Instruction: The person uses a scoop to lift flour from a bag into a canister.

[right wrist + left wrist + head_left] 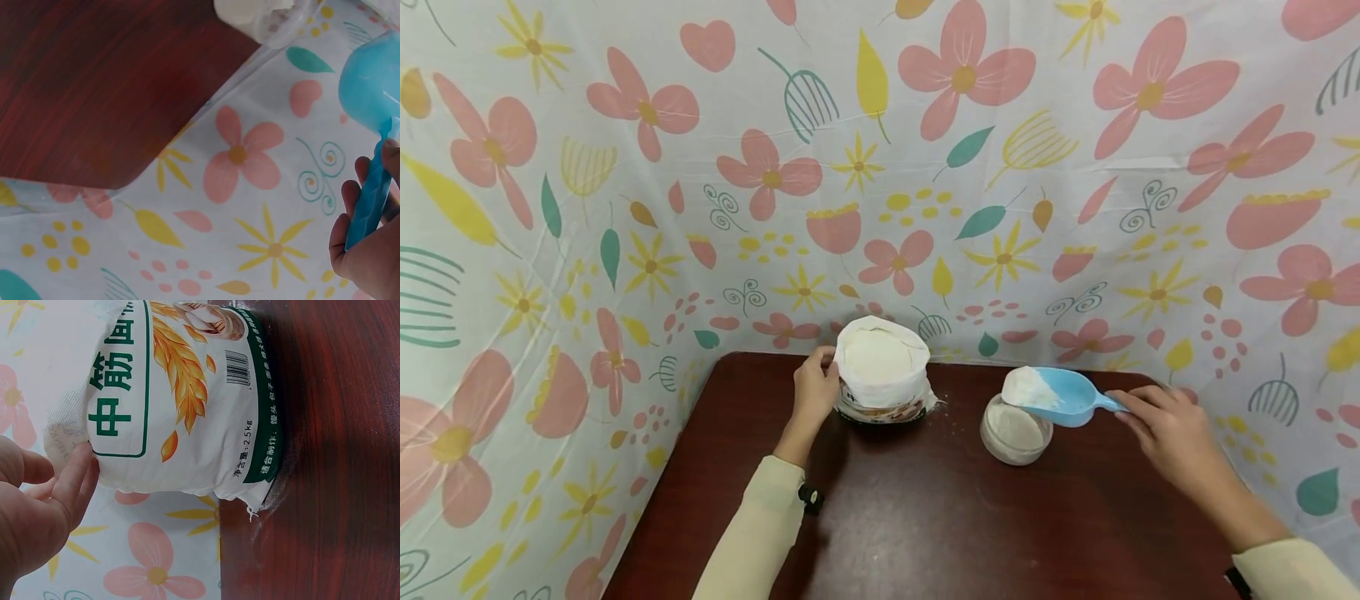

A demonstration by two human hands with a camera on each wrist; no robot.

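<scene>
Left arm: extends forward over the bench [925,517], sleeve reaching to the wrist. The left hand [815,392] is at the left side of the flour bag [883,393], with the fingers bent and pinching the white rim. The bag stands upright on the bench, its mouth open and flour visible inside. The left wrist view shows a wheat-ear print and a barcode on the bag's side.

Right arm: enters from the right, forearm angled inward above the bench's right side. The right hand [1168,429] grips the handle of the light-blue scoop [1078,400]; in the right wrist view, the fingers wrap around the ridged handle. The scoop extends to the left of these fingers, with a heap of flour [1028,387] at its front end.

The scoop's front end is over the rear edge of the transparent bowl [1017,452]; contact with the rim cannot be determined. The bowl contains flour and sits on the bench, right of the bag.
</scene>
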